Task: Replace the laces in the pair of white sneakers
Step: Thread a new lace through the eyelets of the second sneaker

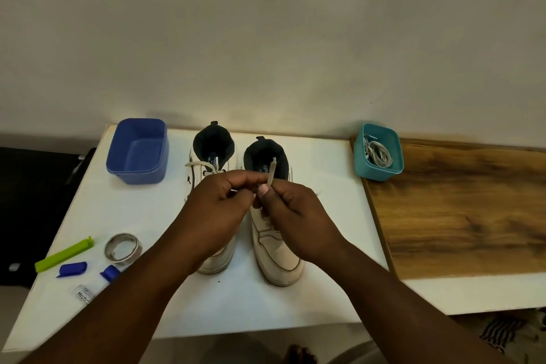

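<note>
Sneakers, two of them, stand side by side in the middle of the white table (295, 304), toes toward the person and dark-lined openings toward the wall. They are off-white, a bit scuffed, with dark stitching lines across the toe panels. The left sneaker (215, 154) has a pale lace crossing its upper eyelets, with one loose end trailing off to the left; its front is mostly hidden behind the left hand (218, 210). The right sneaker (277, 248) shows its toe and tongue area, and both hands hover just above its eyelets. The right hand (292, 216) pinches a lace end (271, 171) between thumb and forefinger, the stiff tip pointing up in front of the shoe's opening. The left hand's fingers are curled, thumb and forefinger closed together right beside the right thumb; what they hold is too small to make out for certain. At the table's far left corner sits a blue tub (137, 151). A teal tub (379, 151) with coiled pale laces (378, 154) inside rests on the wooden surface (458, 210) to the right. Near the front left lie a green clip (63, 254), a roll of tape (122, 248), a blue cap (73, 269) and a small bottle (97, 284).
</note>
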Demonstrator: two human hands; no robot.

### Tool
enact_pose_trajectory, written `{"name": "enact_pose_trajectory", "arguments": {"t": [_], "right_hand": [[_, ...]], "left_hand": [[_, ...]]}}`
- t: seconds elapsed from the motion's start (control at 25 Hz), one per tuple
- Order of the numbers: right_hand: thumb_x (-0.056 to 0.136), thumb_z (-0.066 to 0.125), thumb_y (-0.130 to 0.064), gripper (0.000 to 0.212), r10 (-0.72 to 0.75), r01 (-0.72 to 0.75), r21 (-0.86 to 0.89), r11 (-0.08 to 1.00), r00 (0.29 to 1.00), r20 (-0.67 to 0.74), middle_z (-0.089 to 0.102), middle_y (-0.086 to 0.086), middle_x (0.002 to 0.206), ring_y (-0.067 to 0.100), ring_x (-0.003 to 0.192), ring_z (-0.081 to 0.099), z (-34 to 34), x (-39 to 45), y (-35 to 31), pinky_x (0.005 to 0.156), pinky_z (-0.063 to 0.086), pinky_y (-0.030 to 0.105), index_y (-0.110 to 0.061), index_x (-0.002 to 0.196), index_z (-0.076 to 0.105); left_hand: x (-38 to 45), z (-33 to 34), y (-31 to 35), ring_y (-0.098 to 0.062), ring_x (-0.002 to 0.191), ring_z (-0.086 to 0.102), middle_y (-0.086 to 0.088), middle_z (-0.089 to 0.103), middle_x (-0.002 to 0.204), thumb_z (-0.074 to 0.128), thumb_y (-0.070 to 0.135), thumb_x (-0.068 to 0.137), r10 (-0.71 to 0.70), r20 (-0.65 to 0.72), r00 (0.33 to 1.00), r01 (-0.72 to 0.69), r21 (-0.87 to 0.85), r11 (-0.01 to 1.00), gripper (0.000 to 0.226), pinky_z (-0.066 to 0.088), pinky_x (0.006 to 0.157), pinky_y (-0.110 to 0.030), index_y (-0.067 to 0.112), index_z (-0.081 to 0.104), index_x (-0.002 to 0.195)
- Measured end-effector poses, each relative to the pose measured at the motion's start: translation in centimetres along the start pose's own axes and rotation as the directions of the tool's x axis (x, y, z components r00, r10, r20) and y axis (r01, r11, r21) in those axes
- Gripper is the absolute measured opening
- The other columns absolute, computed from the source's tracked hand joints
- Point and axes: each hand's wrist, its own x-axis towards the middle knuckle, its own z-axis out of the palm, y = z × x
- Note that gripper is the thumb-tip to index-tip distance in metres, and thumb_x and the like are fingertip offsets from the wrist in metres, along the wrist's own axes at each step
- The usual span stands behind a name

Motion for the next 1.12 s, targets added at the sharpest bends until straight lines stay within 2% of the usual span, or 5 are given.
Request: {"name": "enact_pose_trajectory", "arguments": {"t": [0.24, 0.36, 0.48, 0.8, 1.12], "right_hand": [[0.105, 0.055, -0.023, 0.022, -0.046, 0.063, -0.113, 0.992, 0.989, 0.144, 0.060, -0.013, 0.068, 0.004, 0.062, 0.055, -0.2, -0.3, 0.5, 0.059, 0.044, 0.024, -0.022, 0.085, 0.063], [0.096, 0.069, -0.036, 0.016, 0.080, -0.106, -0.239, 0.965, 0.990, -0.117, 0.063, -0.008, 0.070, 0.006, 0.062, 0.059, -1.2, 0.3, 1.4, 0.060, 0.050, 0.031, -0.025, 0.087, 0.062], [0.089, 0.074, -0.049, 0.026, 0.176, -0.301, -0.295, 0.907, 0.906, -0.385, 0.064, -0.009, 0.079, 0.006, 0.073, 0.060, -2.2, 0.7, 2.8, 0.061, 0.044, 0.025, -0.026, 0.094, 0.062], [0.092, 0.069, -0.025, 0.007, 0.205, -0.287, -0.159, 0.945, 0.895, -0.395, 0.069, -0.010, 0.073, 0.004, 0.070, 0.065, -1.3, 1.5, 3.8, 0.067, 0.052, 0.022, -0.024, 0.091, 0.075], [0.095, 0.068, -0.009, 0.011, 0.366, -0.322, 0.202, 0.925, 0.898, -0.245, 0.069, -0.001, 0.066, 0.003, 0.057, 0.061, -1.3, 1.1, 3.2, 0.056, 0.049, 0.018, -0.011, 0.088, 0.077]], "left_hand": [[0.7, 1.3, -0.3, 0.000, 0.090, 0.069, 0.010, 0.077, 0.092, 0.063, 0.018, 0.097, -0.011, -0.081, 0.997, -0.006, -0.198, 0.980, 0.016, 0.050, 0.069, -0.011, 0.026, 0.077, 0.103], [1.4, 1.5, -0.7, 0.001, 0.090, 0.070, 0.009, 0.077, 0.090, 0.059, 0.018, 0.099, -0.084, -0.184, 0.979, 0.024, -0.308, 0.951, 0.019, 0.049, 0.079, -0.015, 0.029, 0.073, 0.104], [2.1, 1.7, -1.5, 0.004, 0.087, 0.068, 0.010, 0.076, 0.087, 0.058, 0.019, 0.100, 0.044, -0.277, 0.960, -0.069, -0.082, 0.994, 0.023, 0.045, 0.071, -0.004, 0.040, 0.069, 0.103], [3.4, 3.6, -4.6, -0.012, 0.101, 0.061, 0.013, 0.072, 0.100, 0.059, 0.043, 0.098, 0.336, -0.273, 0.901, -0.178, 0.473, 0.863, 0.021, 0.046, 0.093, -0.042, 0.034, 0.076, 0.107], [3.7, 4.9, -4.7, -0.015, 0.126, 0.047, 0.017, 0.070, 0.099, 0.063, 0.045, 0.093, 0.365, -0.238, 0.900, -0.109, 0.689, 0.717, 0.015, 0.023, 0.107, -0.049, 0.038, 0.075, 0.098]]}}
